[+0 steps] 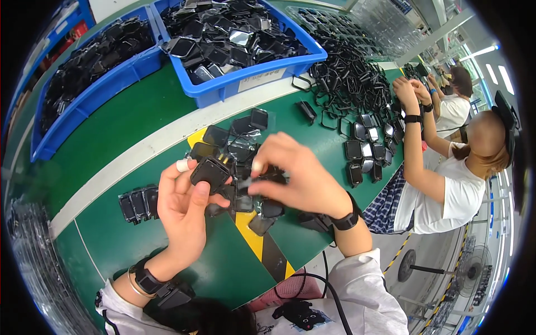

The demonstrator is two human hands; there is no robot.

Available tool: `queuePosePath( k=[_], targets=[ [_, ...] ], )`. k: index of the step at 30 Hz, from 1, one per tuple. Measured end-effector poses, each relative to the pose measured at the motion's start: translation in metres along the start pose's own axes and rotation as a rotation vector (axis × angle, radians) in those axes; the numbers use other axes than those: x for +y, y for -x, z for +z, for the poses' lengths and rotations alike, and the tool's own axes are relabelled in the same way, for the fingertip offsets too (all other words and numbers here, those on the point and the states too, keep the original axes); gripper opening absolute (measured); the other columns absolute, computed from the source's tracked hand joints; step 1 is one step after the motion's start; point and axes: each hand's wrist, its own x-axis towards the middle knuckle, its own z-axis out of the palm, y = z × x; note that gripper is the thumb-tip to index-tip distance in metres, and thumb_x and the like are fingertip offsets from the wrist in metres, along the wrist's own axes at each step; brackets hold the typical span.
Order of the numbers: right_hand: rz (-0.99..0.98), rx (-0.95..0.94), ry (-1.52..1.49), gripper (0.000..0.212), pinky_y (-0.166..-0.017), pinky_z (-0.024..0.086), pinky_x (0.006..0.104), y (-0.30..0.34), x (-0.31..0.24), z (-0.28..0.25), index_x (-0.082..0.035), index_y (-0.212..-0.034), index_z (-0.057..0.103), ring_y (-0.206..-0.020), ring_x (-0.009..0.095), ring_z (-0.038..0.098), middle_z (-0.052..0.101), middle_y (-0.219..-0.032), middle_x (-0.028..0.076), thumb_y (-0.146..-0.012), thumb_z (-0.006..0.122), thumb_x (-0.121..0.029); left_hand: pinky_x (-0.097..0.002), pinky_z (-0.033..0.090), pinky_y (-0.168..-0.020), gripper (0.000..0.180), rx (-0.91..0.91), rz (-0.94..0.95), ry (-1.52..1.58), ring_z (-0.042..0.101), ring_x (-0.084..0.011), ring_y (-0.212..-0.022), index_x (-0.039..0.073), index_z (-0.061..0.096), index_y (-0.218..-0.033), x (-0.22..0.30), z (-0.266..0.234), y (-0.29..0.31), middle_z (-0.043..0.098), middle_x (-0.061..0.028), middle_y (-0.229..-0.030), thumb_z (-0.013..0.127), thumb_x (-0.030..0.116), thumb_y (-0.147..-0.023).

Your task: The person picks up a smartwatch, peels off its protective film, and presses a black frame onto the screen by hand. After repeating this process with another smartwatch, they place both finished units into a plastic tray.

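My left hand (187,206) is closed round a black square watch case (210,174), thumb on its near face. Gold-coloured strips stick up at the case's far edge. A white cover sits on one fingertip of that hand. To its right, my right hand (298,178) is over a loose heap of black square cases, some in clear film. Its thumb and forefinger are apart and slightly blurred, with nothing visible between them; the other fingers are partly hidden. One filmed case (261,224) lies just below this hand. Both wrists wear black bands.
Blue bins (245,84) full of black square parts stand at the back, beyond a white strip. Left of my left hand is a row of cases (138,204). Black frames (352,75) are heaped at the far right. A co-worker (446,190) works on the right.
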Motion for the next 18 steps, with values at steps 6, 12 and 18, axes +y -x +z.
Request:
queuePosePath(
  k=[6, 12, 18],
  targets=[
    [-0.007, -0.181, 0.280, 0.040, -0.083, 0.044, 0.0347, -0.001, -0.016, 0.018, -0.002, -0.097, 0.054, -0.098, 0.030, 0.048, 0.050, -0.098, 0.010, -0.066, 0.076, -0.012, -0.0371, 0.055, -0.084, 0.033, 0.095, 0.034, 0.004, 0.059, -0.0263, -0.105, 0.000, 0.037, -0.123, -0.003, 0.003, 0.000, 0.051, -0.0162, -0.122, 0.047, -0.004, -0.092],
    [0.008, -0.038, 0.202, 0.047, -0.085, 0.044, 0.0386, -0.003, -0.005, 0.020, -0.003, -0.104, 0.053, -0.100, 0.032, 0.049, 0.048, -0.104, 0.012, -0.064, 0.076, -0.009, -0.0386, 0.050, -0.092, 0.042, 0.077, 0.100, -0.068, 0.054, -0.0261, -0.112, 0.000, 0.032, -0.130, -0.003, 0.004, -0.003, 0.045, -0.0155, -0.128, 0.045, -0.007, -0.091],
    [0.025, -0.108, 0.224, 0.047, -0.086, 0.044, 0.0382, -0.002, -0.005, 0.016, -0.003, -0.106, 0.052, -0.102, 0.033, 0.049, 0.047, -0.108, 0.013, -0.064, 0.076, -0.006, -0.0408, 0.043, -0.100, 0.047, 0.076, 0.110, -0.095, 0.047, -0.0254, -0.120, 0.000, 0.029, -0.134, -0.009, 0.002, -0.002, 0.039, -0.0151, -0.133, 0.043, -0.009, -0.090]
  ],
)
